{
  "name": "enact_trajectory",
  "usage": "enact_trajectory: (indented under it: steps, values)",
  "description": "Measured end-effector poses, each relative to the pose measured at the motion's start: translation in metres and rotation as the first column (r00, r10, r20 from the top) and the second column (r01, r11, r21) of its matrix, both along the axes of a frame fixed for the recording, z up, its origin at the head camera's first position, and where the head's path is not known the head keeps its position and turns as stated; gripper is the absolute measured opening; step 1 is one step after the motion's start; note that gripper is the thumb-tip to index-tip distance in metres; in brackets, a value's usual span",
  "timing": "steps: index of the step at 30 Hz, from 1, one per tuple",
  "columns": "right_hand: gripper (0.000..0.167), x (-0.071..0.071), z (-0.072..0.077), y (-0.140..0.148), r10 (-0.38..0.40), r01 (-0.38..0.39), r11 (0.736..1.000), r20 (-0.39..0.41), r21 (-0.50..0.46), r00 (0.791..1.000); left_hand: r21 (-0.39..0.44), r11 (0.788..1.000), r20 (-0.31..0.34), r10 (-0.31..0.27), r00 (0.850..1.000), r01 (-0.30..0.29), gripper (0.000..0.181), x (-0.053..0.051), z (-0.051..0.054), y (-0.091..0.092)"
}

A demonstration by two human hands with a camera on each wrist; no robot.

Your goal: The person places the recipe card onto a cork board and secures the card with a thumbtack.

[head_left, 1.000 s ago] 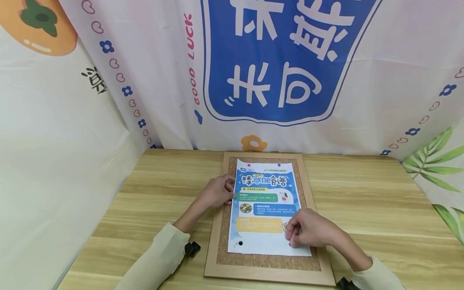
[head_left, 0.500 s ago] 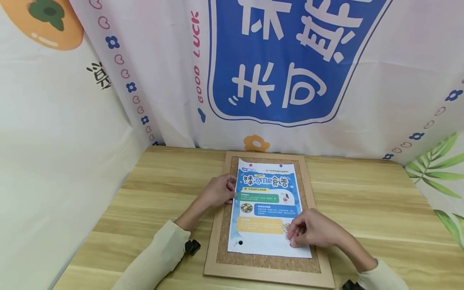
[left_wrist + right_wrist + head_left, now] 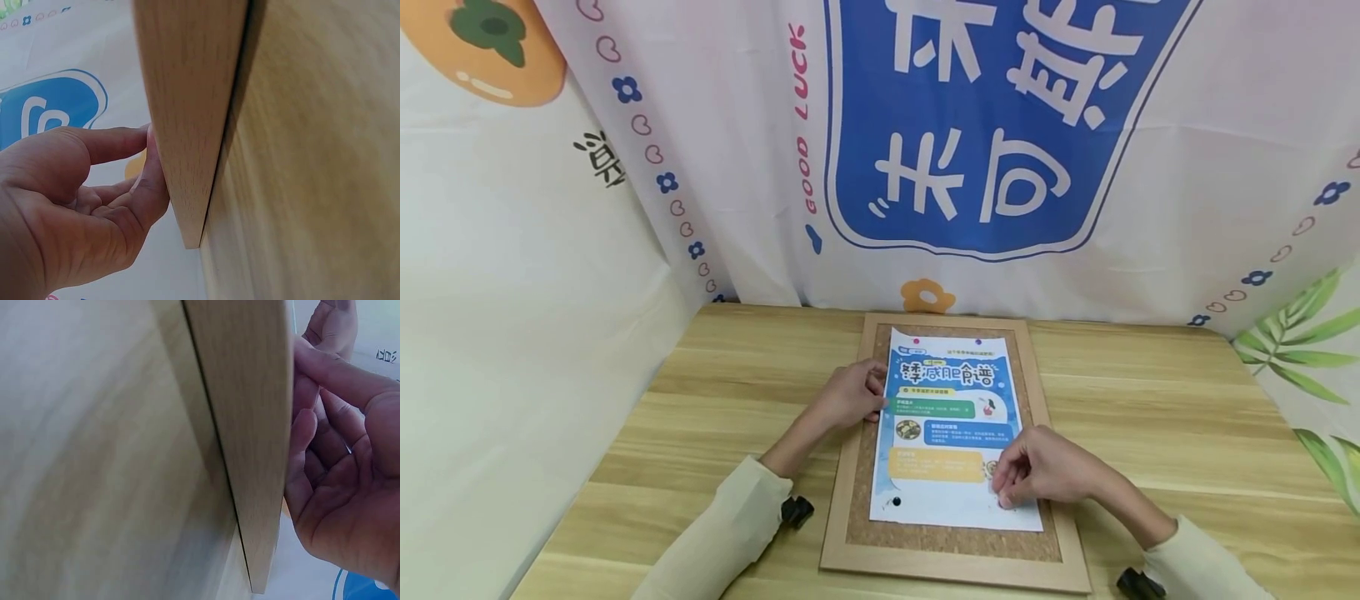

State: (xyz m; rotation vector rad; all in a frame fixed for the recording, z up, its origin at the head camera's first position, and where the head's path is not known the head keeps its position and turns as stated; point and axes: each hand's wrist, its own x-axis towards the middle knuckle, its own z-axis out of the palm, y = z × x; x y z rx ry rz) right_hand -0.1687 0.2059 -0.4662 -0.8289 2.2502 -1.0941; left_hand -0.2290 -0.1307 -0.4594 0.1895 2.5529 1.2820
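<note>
A printed paper poster (image 3: pixel 951 417) lies on a wood-framed cork board (image 3: pixel 977 546). Along its top sit a pink push pin (image 3: pixel 916 341) and a purple push pin (image 3: pixel 978 342); a black push pin (image 3: pixel 897 502) is at the lower left. My left hand (image 3: pixel 853 392) holds the poster's left edge between thumb and curled fingers. At the lower right corner, my right hand (image 3: pixel 1048 467) pinches what seems to be a small push pin, hidden by the fingertips. Both wrist views show the frame's side edge (image 3: pixel 187 112) beside the hands.
The board lies on a wood-grain table (image 3: pixel 1157 417), its far end close to a printed cloth backdrop (image 3: pixel 760 208). A black wrist device (image 3: pixel 796 511) sits by the left sleeve (image 3: pixel 722 525); another device (image 3: pixel 1138 583) is by the right sleeve.
Both hands keep almost the same places, the right fingers still pressed together at the lower right corner. The head view shifts slightly; the board and poster stay put.
</note>
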Motion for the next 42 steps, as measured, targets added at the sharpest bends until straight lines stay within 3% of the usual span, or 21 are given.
enact_trajectory:
  steps: [10,26,42]
  values:
    - [0.011,0.001,-0.001,-0.004,-0.035,0.035,0.999,0.007,0.012,0.999,0.003,1.0,-0.006,-0.014,1.0,0.014,0.048,0.0,-0.001,0.0]
    - [0.016,0.013,0.0,-0.013,-0.097,0.099,0.995,-0.061,0.032,0.993,0.007,1.0,-0.009,-0.027,1.0,0.027,0.049,0.0,-0.003,-0.003]
    - [0.007,0.013,-0.005,0.003,-0.054,0.054,0.998,-0.075,-0.015,0.996,-0.006,1.0,0.007,-0.029,1.0,0.029,0.05,0.002,-0.002,-0.004]
